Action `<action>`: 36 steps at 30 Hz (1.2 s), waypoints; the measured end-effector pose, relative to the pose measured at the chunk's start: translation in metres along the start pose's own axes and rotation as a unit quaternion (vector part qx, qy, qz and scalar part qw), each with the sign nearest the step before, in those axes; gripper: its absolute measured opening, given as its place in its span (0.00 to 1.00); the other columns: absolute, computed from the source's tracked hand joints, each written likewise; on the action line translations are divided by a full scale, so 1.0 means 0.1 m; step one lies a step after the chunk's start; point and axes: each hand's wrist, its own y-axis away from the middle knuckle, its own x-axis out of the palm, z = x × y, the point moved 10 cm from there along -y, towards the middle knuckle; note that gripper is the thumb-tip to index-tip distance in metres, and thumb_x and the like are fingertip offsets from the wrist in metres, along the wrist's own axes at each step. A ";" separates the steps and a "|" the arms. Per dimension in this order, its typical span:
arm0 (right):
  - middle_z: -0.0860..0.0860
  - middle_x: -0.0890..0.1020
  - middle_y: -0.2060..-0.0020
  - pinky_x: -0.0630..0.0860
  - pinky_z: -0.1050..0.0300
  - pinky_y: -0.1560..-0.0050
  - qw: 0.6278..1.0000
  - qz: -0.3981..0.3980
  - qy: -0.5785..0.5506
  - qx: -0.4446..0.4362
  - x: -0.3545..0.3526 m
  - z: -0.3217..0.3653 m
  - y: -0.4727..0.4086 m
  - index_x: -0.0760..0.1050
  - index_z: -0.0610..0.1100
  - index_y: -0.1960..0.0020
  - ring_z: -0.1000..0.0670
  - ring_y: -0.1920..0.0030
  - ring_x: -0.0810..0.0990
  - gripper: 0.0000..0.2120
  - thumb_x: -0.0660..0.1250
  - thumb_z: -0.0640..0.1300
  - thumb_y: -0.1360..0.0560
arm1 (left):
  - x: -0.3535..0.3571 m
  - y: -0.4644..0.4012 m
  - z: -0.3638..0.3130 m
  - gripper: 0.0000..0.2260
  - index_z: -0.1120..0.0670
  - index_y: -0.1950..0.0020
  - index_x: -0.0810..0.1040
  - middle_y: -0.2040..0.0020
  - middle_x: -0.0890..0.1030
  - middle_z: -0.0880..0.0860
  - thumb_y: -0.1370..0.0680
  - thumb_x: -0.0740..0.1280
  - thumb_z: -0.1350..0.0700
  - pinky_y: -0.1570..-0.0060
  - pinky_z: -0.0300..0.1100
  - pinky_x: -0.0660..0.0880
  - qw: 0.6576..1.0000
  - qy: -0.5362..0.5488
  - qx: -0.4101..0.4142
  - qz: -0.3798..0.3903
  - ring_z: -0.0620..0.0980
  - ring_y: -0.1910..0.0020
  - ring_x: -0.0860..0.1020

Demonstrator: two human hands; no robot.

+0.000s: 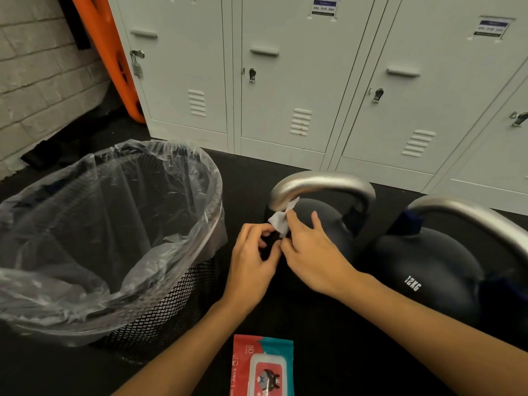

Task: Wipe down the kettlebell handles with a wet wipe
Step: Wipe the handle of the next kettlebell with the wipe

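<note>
Two kettlebells on the dark floor: the nearer kettlebell (320, 224) and a 12KG kettlebell (428, 270) just right of it. One wet wipe (281, 221) pinched by both my left hand (251, 258) and right hand (311, 252), touching the left end of the nearer handle (320, 184). One lined mesh bin (177, 298) on the left, one wipes pack (263, 367) near me, four locker doors (303, 75) behind.

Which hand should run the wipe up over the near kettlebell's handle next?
Right, probably. The right hand already pinches the wipe against the handle; the left hand only holds its lower end.
</note>
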 end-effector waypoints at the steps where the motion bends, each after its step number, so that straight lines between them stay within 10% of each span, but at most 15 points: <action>1: 0.42 0.65 0.26 0.30 0.52 0.28 0.998 0.009 0.056 -0.025 0.02 0.06 0.05 0.60 0.34 0.25 0.48 0.27 0.66 0.23 0.52 0.42 0.17 | 0.01 0.01 0.01 0.10 0.50 0.46 0.77 0.52 0.73 0.45 0.25 0.70 0.59 0.57 0.28 0.70 1.000 0.003 -0.003 0.005 0.42 0.56 0.73; 6: 0.39 0.54 0.22 0.30 0.49 0.29 0.981 0.015 0.188 -0.052 0.03 0.12 0.00 0.65 0.37 0.27 0.46 0.22 0.55 0.21 0.50 0.46 0.16 | 0.09 0.00 0.06 0.08 0.52 0.46 0.78 0.52 0.75 0.46 0.24 0.69 0.60 0.58 0.29 0.71 0.999 0.014 -0.013 0.033 0.41 0.56 0.74; 11: 0.43 0.54 0.21 0.29 0.54 0.30 0.982 -0.007 0.182 -0.050 -0.01 0.02 0.02 0.48 0.37 0.21 0.49 0.21 0.52 0.28 0.48 0.51 0.16 | 0.07 -0.01 0.12 0.09 0.51 0.45 0.79 0.53 0.75 0.45 0.24 0.70 0.57 0.58 0.30 0.71 0.999 0.016 -0.036 0.022 0.42 0.57 0.74; 17: 0.43 0.78 0.35 0.57 0.43 0.24 0.953 -0.011 0.290 -0.085 0.18 -0.07 0.22 0.74 0.37 0.31 0.47 0.33 0.76 0.28 0.50 0.52 0.22 | 0.08 -0.01 0.13 0.10 0.46 0.47 0.77 0.54 0.74 0.44 0.25 0.70 0.56 0.59 0.30 0.71 0.998 0.031 -0.049 0.036 0.42 0.59 0.74; 24: 0.43 0.51 0.21 0.25 0.51 0.32 0.956 0.012 0.276 -0.101 0.12 0.01 0.18 0.44 0.39 0.21 0.47 0.21 0.47 0.30 0.41 0.53 0.18 | 0.09 -0.02 0.12 0.10 0.45 0.48 0.75 0.53 0.74 0.45 0.24 0.68 0.60 0.60 0.30 0.72 0.996 0.051 -0.065 0.041 0.39 0.59 0.74; 36: 0.45 0.53 0.21 0.32 0.52 0.26 0.988 0.011 0.147 -0.050 0.03 -0.09 -0.15 0.41 0.40 0.21 0.51 0.21 0.47 0.36 0.57 0.51 0.19 | 0.10 -0.03 0.18 0.08 0.51 0.43 0.78 0.48 0.78 0.48 0.20 0.61 0.54 0.52 0.30 0.72 0.993 0.063 -0.094 0.044 0.41 0.51 0.77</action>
